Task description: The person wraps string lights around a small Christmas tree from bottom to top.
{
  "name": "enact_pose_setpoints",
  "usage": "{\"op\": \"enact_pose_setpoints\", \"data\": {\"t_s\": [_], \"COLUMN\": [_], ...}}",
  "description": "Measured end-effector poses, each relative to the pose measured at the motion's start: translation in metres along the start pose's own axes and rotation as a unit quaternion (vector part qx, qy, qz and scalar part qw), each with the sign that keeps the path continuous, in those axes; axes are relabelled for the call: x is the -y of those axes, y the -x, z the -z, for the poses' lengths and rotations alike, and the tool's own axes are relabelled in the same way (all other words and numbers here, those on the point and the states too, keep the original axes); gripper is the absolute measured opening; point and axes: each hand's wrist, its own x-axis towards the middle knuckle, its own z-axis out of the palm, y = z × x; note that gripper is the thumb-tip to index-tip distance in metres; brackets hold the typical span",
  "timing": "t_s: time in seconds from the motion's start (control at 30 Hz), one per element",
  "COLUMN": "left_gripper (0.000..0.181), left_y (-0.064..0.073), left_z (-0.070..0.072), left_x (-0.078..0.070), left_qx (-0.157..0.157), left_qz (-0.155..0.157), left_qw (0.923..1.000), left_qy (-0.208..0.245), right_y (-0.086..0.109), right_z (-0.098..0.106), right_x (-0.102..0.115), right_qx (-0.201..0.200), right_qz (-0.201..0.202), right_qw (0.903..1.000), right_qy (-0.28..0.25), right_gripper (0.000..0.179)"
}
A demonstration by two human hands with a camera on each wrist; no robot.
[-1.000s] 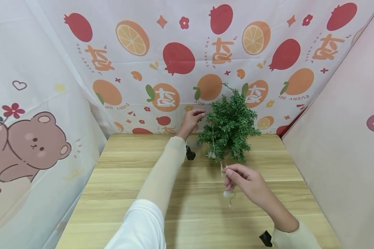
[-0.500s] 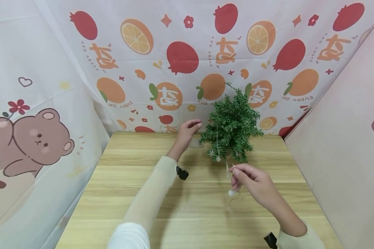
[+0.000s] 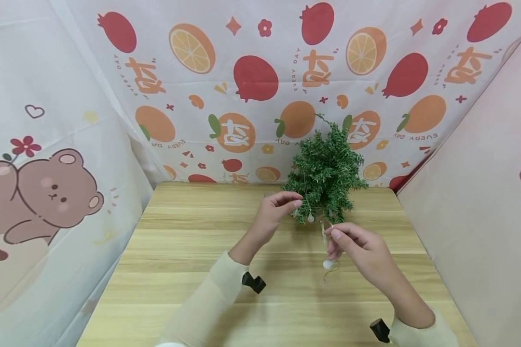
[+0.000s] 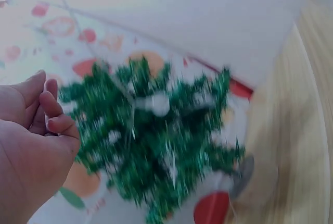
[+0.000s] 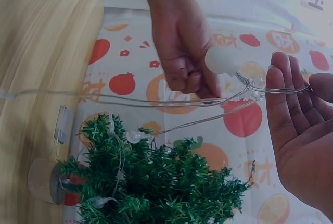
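Observation:
My right hand (image 3: 362, 248) pinches the thin wire of a string of fairy lights between thumb and index finger. Beside its palm a round white bulb (image 5: 221, 60) hangs from this wire, and in the head view a loose wire end dangles below. My left hand (image 3: 275, 217) is at the front left of a small green artificial Christmas tree (image 3: 325, 168), its fingers loosely curled and fingertips close to the lower branches. Clear bulbs (image 5: 136, 134) and wire lie along the tree's foliage. A round base (image 5: 47, 179) stands under the tree.
The tree stands at the back of a wooden table (image 3: 178, 231), close to a fruit-patterned cloth (image 3: 256, 77). A bear-printed cloth (image 3: 56, 193) hangs at the left and a pale one at the right. Black camera mounts (image 3: 253, 283) sit at both wrists.
My left hand has come down from beside the tree's upper left and moved right to its lower branches. My right hand keeps its pinch on the wire, shifting slightly right in view.

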Motion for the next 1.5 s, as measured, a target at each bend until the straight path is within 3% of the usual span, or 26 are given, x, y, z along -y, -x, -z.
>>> {"op": "enact_pose_setpoints", "data": {"t_s": [0.3, 0.47, 0.67, 0.93, 1.1, 1.27, 1.5], "left_gripper": [0.027, 0.031, 0.031, 0.024, 0.020, 0.026, 0.027], "left_y": [0.021, 0.025, 0.024, 0.020, 0.011, 0.000, -0.013], "left_z": [-0.032, -0.039, -0.042, -0.038, -0.041, -0.056, -0.080], "left_x": [-0.013, -0.007, 0.005, 0.016, 0.015, 0.006, 0.000], "left_qx": [0.049, 0.068, 0.078, 0.067, 0.037, 0.026, 0.039], "left_qz": [-0.020, -0.036, -0.033, -0.049, -0.063, -0.081, -0.089], "left_qw": [0.9982, 0.9969, 0.9964, 0.9949, 0.9966, 0.9964, 0.9948], "left_qy": [0.027, 0.018, -0.006, -0.056, -0.038, -0.006, 0.032], "right_y": [0.000, 0.000, -0.001, 0.000, 0.005, 0.010, 0.014], "right_z": [0.001, 0.001, 0.000, 0.000, 0.004, 0.004, 0.007], "right_x": [0.005, 0.009, 0.010, 0.013, 0.016, 0.018, 0.017], "right_qx": [0.007, 0.006, 0.019, 0.018, -0.001, -0.011, -0.038], "right_qz": [0.020, 0.014, 0.034, 0.034, 0.033, 0.048, 0.070], "right_qw": [0.9998, 0.9999, 0.9990, 0.9991, 0.9994, 0.9988, 0.9968], "right_qy": [-0.003, -0.004, -0.021, -0.020, -0.006, -0.003, -0.012], "right_gripper": [0.021, 0.022, 0.020, 0.021, 0.021, 0.020, 0.022]}}
